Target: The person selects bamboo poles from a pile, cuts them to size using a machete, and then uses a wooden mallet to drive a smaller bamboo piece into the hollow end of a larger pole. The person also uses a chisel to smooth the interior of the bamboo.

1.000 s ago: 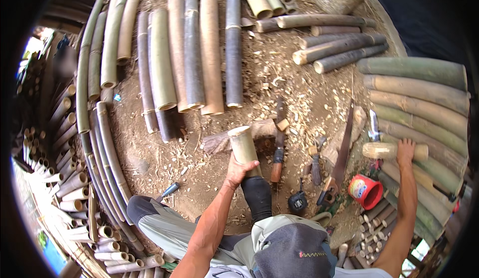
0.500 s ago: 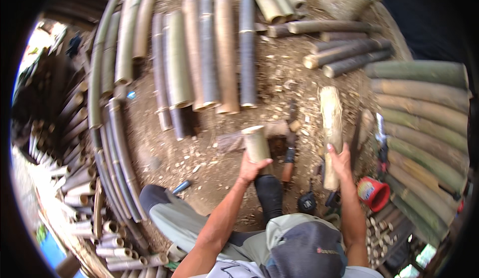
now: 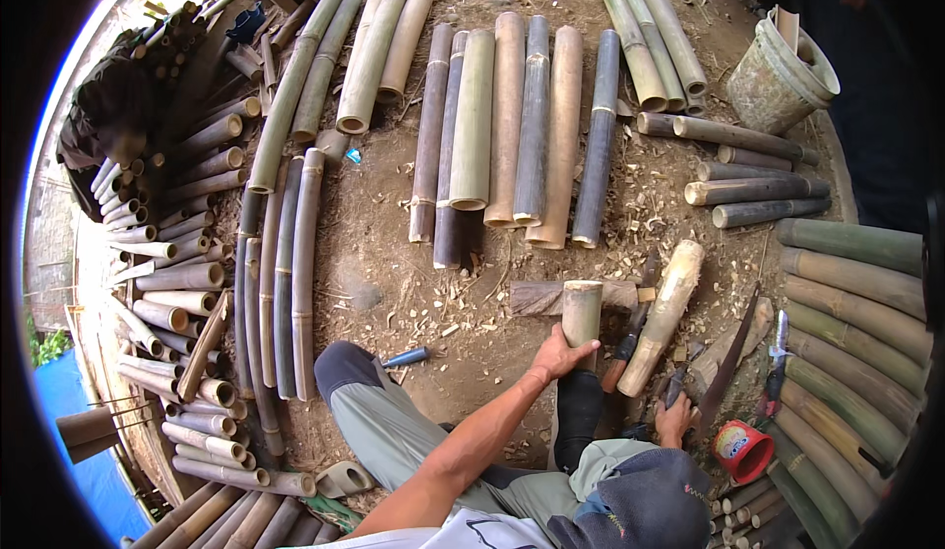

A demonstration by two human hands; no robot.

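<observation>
My left hand (image 3: 563, 355) is closed round a short green-tan bamboo section (image 3: 582, 313), held upright in front of the dark-covered lower leg. Down by the ground to the right, my right hand (image 3: 673, 421) has its fingers curled at a dark tool handle (image 3: 675, 386); the rest of that tool is hidden. Beside this hand a long dark blade (image 3: 733, 357) slants over a wooden piece. A pale, scuffed wooden club (image 3: 664, 318) lies between the two hands, touched by neither. An orange-and-black handled tool (image 3: 625, 350) rests just left of the club.
A wooden block (image 3: 533, 298) lies behind the bamboo section. Bamboo poles (image 3: 507, 126) lie ahead, with stacks left and right (image 3: 856, 347). A red tub (image 3: 742, 452) stands at lower right, a dirty bucket (image 3: 781, 78) at far right. Chips litter the dirt floor.
The wooden club has left my right hand and lies on the ground. My right hand has gone down to the dark handle. The left still holds the bamboo section; the view has shifted.
</observation>
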